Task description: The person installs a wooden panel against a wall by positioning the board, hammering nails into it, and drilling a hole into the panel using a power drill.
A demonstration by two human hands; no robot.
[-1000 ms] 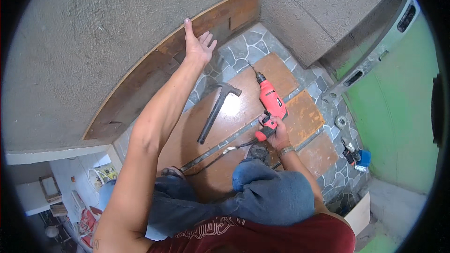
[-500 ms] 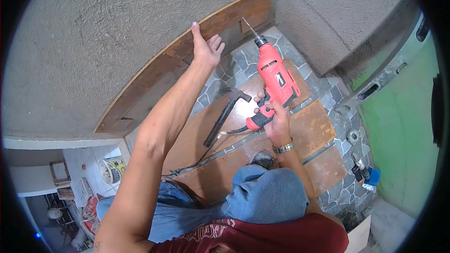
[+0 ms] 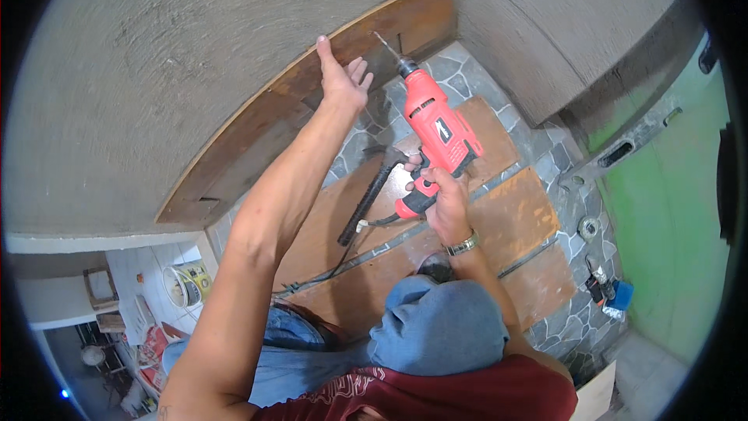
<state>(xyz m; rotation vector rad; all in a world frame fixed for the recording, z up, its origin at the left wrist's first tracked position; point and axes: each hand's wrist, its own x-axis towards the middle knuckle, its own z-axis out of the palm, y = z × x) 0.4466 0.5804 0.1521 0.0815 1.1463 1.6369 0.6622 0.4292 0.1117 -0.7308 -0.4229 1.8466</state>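
Note:
My right hand (image 3: 444, 191) is wrapped round the grip of a red and black power drill (image 3: 438, 126). Its bit points up and left, with the tip at or very near the face of a long wooden board (image 3: 351, 40) along the wall's foot. I cannot tell whether the tip touches. My left hand (image 3: 343, 82) rests by the board's upper edge, thumb up at that edge and fingers stretched out, holding nothing. Below the drill, a black-handled hammer (image 3: 366, 199) lies on brown panels (image 3: 312, 238), its head partly hidden by my right hand.
Stone-patterned flooring (image 3: 467, 70) surrounds the panels. At right are a green door (image 3: 662, 226), a tape roll (image 3: 590, 227) and several small tools beside a blue item (image 3: 621, 295). A white bucket (image 3: 185, 284) stands at left. The drill's cord (image 3: 339, 261) trails over the panels.
My right hand has carried the drill leftward, bringing the bit's tip along the board closer to my left hand. My left hand has stayed in place.

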